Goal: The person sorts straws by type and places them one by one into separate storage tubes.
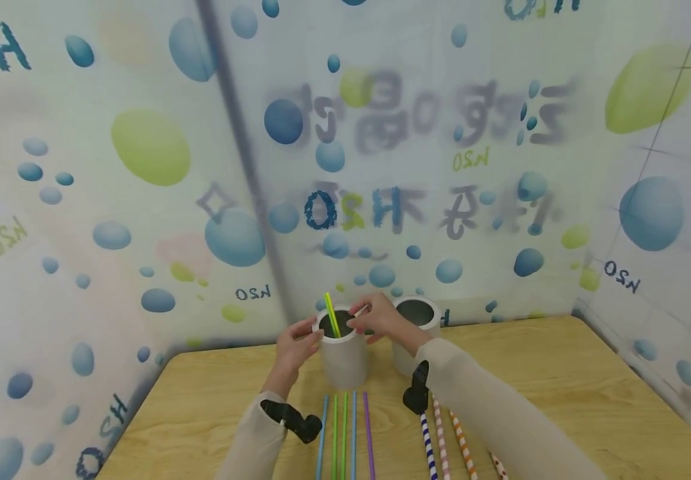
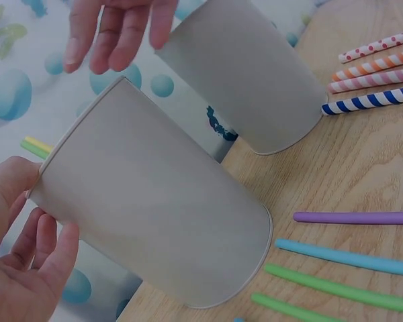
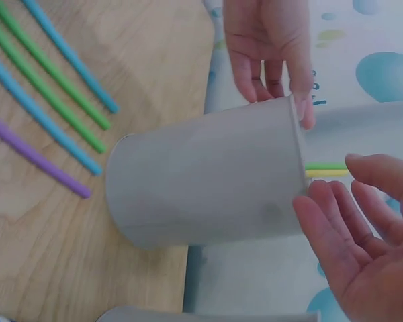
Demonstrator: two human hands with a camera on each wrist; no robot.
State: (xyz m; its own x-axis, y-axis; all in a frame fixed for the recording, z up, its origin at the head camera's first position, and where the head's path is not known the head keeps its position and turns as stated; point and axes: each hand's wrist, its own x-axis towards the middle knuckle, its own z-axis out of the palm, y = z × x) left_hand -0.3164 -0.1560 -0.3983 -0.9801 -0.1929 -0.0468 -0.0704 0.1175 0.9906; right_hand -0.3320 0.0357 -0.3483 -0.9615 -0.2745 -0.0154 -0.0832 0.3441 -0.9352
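Grey-white container (image 1: 345,363), left of a matching container (image 2: 248,80) at the table's (image 1: 213,400) far side; a green straw (image 3: 326,166) and a yellow straw (image 3: 328,174) stand tilted inside it. From my station I see the left hand (image 1: 292,350) gripping its rim from the left; the right hand (image 1: 381,315), thumb and fingers apart, touches or nearly touches the rim's right, I cannot tell which. Near: five plain straws (image 1: 344,433); right, patterned straws (image 1: 428,447) partly behind a sleeve (image 1: 501,400)
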